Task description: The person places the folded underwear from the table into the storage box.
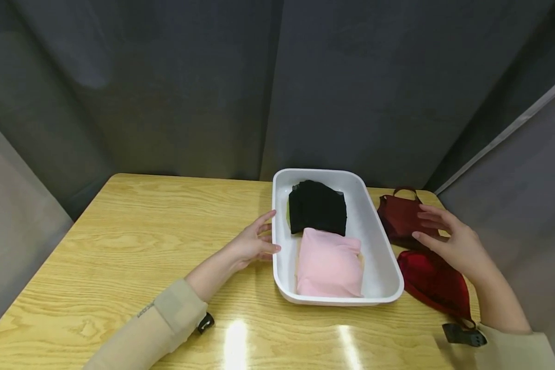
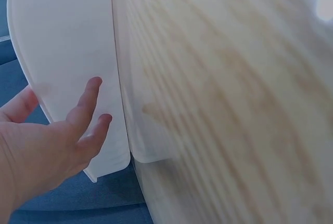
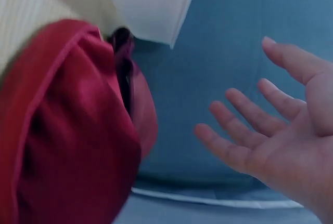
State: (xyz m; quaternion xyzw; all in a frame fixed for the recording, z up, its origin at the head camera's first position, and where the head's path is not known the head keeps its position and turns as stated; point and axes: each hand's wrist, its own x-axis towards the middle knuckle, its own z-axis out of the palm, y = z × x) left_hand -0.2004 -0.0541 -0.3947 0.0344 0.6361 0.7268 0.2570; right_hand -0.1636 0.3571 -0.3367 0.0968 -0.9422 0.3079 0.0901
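Note:
A white plastic tub point(image 1: 379, 257) stands on the table, holding a black folded cloth point(image 1: 318, 208) at the far end and a pink folded cloth point(image 1: 329, 264) at the near end. At its left rim my left hand point(image 1: 251, 241) touches with spread fingertips; the left wrist view shows fingers point(image 2: 86, 104) loose along the outer wall. To the tub's right lie a dark red item point(image 1: 400, 218) with a handle-like loop and a shiny red satin item point(image 1: 432, 280) with a thin strap. Over these two hovers my right hand point(image 1: 458, 244), fingers spread, nothing held.
The wooden table point(image 1: 143, 246) extends left of the tub. Grey curtains point(image 1: 189, 92) hang behind it, and a grey partition point(image 1: 527, 180) rises close on the right. Yellowish edges of other cloth show under the black and pink ones.

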